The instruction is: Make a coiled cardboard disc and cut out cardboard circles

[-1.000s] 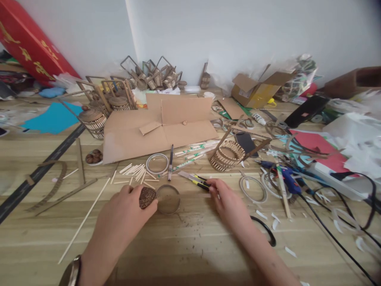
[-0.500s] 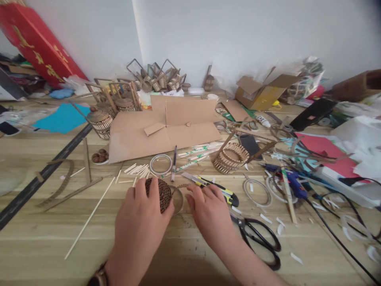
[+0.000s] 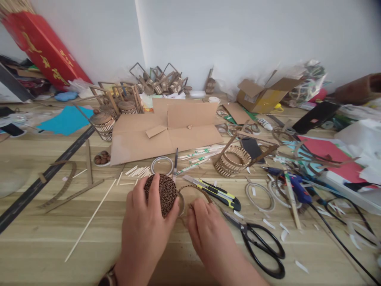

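My left hand (image 3: 149, 216) is wrapped around a brown coil of corrugated cardboard (image 3: 163, 194), its honeycomb face turned up. From the coil a thin corrugated cardboard strip (image 3: 195, 187) arcs out to the right. Closed fingers of my right hand (image 3: 205, 222) lie at that strip near its bend; the exact pinch is hidden. A tape roll (image 3: 181, 204) shows partly between the hands, beside the coil. Just beyond my right hand lies a yellow and black utility knife (image 3: 220, 194), and black-handled scissors (image 3: 262, 242) rest to its right.
A handled slatted basket (image 3: 233, 161) stands behind the knife. Flattened cardboard (image 3: 139, 135) covers the table's middle. A blue glue gun (image 3: 297, 188) with its cord lies right, near more tape rolls (image 3: 260, 196). Short sticks (image 3: 138, 171) and a bowl of walnuts (image 3: 102, 158) sit left.
My right hand has moved down and closed, and more of the cardboard strip now shows in an arc. The coil's face is more visible under my left hand. The view has shifted slightly.
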Action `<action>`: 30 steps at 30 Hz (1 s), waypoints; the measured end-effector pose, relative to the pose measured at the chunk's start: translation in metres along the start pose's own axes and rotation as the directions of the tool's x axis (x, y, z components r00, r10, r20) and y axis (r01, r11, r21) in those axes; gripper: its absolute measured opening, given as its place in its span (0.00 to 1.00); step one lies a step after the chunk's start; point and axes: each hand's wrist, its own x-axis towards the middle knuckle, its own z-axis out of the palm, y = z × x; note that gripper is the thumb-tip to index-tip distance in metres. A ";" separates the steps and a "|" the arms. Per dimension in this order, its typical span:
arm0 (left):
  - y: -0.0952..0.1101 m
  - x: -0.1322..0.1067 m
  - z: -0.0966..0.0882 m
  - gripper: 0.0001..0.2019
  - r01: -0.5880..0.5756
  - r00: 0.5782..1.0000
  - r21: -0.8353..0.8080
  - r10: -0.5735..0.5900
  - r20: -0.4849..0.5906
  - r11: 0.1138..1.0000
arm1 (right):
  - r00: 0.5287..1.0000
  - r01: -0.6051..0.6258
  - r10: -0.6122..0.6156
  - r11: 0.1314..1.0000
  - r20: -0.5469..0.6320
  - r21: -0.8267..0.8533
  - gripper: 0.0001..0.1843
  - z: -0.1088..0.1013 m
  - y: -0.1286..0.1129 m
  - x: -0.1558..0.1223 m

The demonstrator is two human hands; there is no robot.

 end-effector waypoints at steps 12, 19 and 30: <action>0.013 -0.005 -0.004 0.23 -0.058 0.996 -0.075 0.052 -0.079 0.995 | 0.963 -0.262 0.247 0.785 0.104 0.562 0.14 -0.003 0.005 0.003; 0.005 -0.005 0.004 0.24 -0.015 0.999 -0.158 0.007 -0.050 0.987 | 0.958 -0.187 0.135 0.963 0.254 0.195 0.11 -0.007 0.013 -0.004; -0.015 -0.006 0.022 0.28 0.173 0.985 -0.380 -0.168 0.048 0.909 | 0.922 -0.137 0.169 0.984 0.348 -0.116 0.16 -0.049 0.094 -0.115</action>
